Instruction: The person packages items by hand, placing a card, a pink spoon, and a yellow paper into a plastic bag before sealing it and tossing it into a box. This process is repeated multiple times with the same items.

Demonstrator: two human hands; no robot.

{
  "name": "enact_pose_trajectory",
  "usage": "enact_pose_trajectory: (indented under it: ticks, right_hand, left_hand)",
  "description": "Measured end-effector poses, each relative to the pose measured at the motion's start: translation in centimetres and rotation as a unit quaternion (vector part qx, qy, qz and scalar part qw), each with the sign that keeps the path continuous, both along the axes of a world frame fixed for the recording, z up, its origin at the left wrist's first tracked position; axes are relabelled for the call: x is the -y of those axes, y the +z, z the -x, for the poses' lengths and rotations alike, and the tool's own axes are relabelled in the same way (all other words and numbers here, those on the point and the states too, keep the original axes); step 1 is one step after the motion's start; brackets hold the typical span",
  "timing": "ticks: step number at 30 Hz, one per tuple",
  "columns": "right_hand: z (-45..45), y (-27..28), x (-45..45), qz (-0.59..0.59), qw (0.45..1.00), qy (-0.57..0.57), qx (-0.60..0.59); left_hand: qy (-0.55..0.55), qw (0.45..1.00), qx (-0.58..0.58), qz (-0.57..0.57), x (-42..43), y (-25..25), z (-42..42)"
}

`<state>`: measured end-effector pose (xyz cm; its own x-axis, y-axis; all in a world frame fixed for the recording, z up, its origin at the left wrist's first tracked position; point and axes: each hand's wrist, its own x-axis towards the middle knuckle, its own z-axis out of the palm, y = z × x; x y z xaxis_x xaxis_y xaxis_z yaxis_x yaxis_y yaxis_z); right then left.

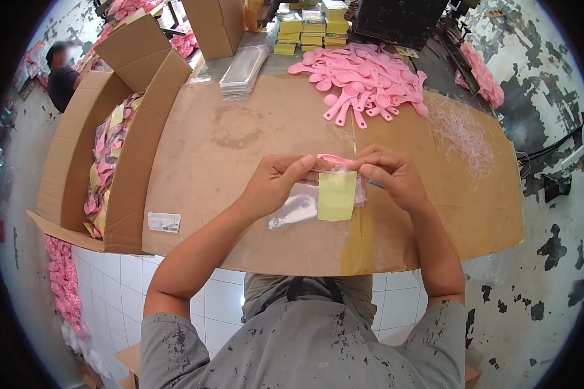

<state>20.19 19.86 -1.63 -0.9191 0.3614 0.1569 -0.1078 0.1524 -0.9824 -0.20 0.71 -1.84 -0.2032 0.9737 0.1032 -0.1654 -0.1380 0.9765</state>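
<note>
Head view: a pink spoon (333, 158) sits above a yellow-green card (336, 197) over the table (454, 214), the left hand (287, 174) and right hand (390, 172) closed at its two ends. Bare cardboard surface spreads left to the open carton (139, 175) and right to the table's curved edge; the near edge lies close to the torso. Beyond, a spoon pile (370, 81) limits forward room. White tiled floor (224, 298) shows below the near edge.
</note>
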Motion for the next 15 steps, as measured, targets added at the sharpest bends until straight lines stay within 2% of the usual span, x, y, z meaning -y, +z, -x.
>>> enact_pose_trajectory:
  ticks: [4, 9, 12, 15]
  right_hand:
    - [0.4, -0.7, 0.4, 0.011, 1.000, -0.006, -0.015]
    - [0.4, -0.8, 0.4, -0.002, 1.000, -0.003, -0.008]
    - [0.8, -0.9, 1.1, 0.057, 0.998, -0.014, -0.024]
    - [0.3, 0.3, 1.7, 0.000, 0.999, 0.030, 0.034]
  left_hand:
    - [0.000, 0.998, -0.064, 0.018, -0.4, -0.5, -0.1]
    - [-0.005, 0.997, -0.071, 0.031, -0.5, -0.1, -0.2]
    - [0.004, 0.996, -0.081, 0.036, -0.4, -0.2, -0.1]
    - [0.020, 0.995, -0.091, 0.026, -0.4, -0.2, 0.1]
